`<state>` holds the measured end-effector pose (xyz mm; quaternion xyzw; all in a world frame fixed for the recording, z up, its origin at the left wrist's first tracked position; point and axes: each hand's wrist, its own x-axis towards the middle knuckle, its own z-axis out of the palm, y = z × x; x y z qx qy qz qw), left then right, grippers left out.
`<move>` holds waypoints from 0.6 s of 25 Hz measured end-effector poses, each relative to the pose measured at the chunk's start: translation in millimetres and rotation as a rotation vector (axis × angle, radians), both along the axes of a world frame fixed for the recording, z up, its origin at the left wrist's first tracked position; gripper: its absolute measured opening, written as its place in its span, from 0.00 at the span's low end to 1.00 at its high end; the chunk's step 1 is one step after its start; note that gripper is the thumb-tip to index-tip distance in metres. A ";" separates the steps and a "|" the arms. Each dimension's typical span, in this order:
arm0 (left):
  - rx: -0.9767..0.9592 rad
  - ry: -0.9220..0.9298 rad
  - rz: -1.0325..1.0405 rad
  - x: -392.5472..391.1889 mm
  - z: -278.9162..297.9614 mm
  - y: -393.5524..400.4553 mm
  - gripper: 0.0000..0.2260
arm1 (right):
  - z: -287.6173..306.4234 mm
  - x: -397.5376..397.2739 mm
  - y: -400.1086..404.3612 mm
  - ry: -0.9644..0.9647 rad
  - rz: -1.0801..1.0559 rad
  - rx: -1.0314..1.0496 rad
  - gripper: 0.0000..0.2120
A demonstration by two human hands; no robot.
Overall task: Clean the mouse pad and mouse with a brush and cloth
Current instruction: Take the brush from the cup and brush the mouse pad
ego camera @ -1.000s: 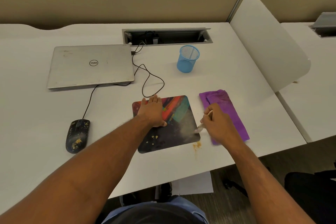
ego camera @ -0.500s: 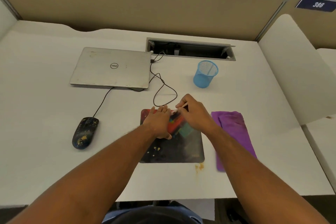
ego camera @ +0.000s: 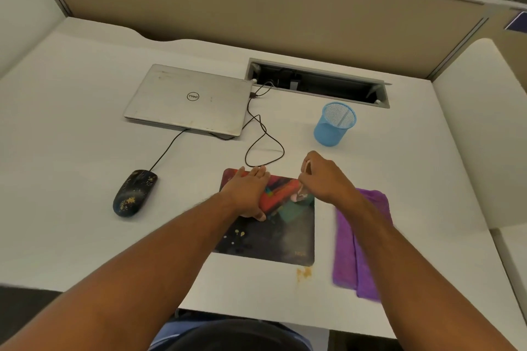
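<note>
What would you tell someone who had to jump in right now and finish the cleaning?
Left hand presses flat on the mouse pad, steadying it. Right hand grips the brush, bristles on the pad's far right part. Crumbs remain on the pad's near left and on the desk by its near corner. The mouse, left, is speckled, uncleaned. The purple cloth lies unused, right.
</note>
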<state>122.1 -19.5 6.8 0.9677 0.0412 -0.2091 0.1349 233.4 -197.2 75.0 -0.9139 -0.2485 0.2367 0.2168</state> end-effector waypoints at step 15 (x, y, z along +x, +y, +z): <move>-0.012 0.026 0.010 -2.0 -0.3 2.3 0.54 | -1.9 9.4 -43.4 0.026 -0.081 0.169 0.06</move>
